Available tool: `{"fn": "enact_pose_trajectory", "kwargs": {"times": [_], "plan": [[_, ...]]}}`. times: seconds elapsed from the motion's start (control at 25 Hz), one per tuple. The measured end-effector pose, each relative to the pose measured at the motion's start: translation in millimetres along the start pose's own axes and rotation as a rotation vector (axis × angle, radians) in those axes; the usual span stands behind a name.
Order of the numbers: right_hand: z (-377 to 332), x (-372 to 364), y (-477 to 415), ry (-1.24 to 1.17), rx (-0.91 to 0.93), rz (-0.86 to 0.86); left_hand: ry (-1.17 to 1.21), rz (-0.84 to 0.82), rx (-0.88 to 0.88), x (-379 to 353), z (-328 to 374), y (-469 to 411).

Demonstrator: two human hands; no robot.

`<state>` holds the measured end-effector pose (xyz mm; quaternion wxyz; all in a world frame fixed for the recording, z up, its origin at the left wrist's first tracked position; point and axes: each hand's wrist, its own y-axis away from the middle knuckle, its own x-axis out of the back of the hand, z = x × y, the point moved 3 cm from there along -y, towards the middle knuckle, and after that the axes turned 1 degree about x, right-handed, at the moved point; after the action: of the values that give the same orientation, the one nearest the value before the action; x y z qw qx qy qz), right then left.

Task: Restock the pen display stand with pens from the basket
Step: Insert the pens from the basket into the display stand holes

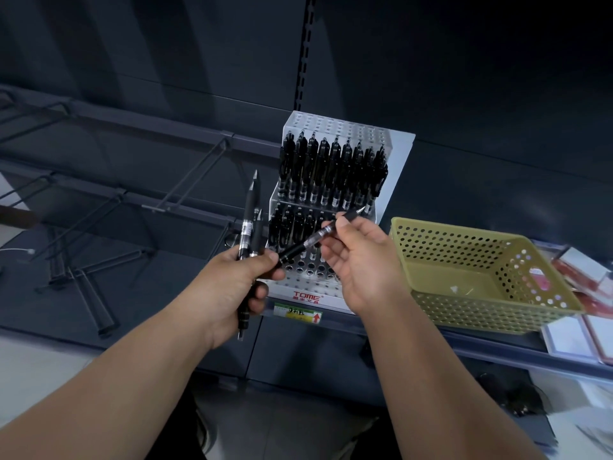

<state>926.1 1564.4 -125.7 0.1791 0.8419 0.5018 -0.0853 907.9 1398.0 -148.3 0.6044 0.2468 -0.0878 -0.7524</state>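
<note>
A white tiered pen display stand (394,180) stands on the dark shelf, its upper row full of black pens and its lower rows partly filled, with bare holes at the front. My left hand (232,280) grips a small bunch of black pens (249,224) that point upward, just left of the stand. My right hand (361,257) pinches a single black pen (310,242) held slantwise in front of the stand's lower rows; its lower end reaches my left thumb. The yellow-green perforated basket (497,313) sits right of the stand, and no pens show inside it.
Grey wire hooks and brackets (99,254) lie on the shelf to the left. Red and white packets (593,293) lie right of the basket. A price label (298,312) is fixed to the shelf edge (497,353) below the stand.
</note>
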Motion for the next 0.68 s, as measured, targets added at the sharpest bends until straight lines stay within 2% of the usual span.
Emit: {"fn": "enact_pose_trajectory", "kwargs": {"times": [0.32, 0.4, 0.48, 0.56, 0.6, 0.68], "plan": [[15, 11, -2, -0.26, -0.205, 0.009, 0.002, 0.054, -0.038, 2, 1, -8], [20, 14, -2, -0.249, -0.23, 0.061, -0.039, 0.068, -0.075, 3, 2, -8], [20, 21, -2, -0.079, -0.17, 0.179, -0.097, 0.09, -0.124, 4, 3, -9], [15, 26, 3, 0.321, -0.012, 0.287, -0.154, 0.122, -0.164, 5, 4, -9], [11, 25, 6, 0.549, 0.113, 0.294, -0.183, 0.138, -0.178, 6, 5, -10], [8, 13, 10, 0.835, 0.336, 0.14, -0.238, 0.167, -0.195, 7, 6, -11]]}}
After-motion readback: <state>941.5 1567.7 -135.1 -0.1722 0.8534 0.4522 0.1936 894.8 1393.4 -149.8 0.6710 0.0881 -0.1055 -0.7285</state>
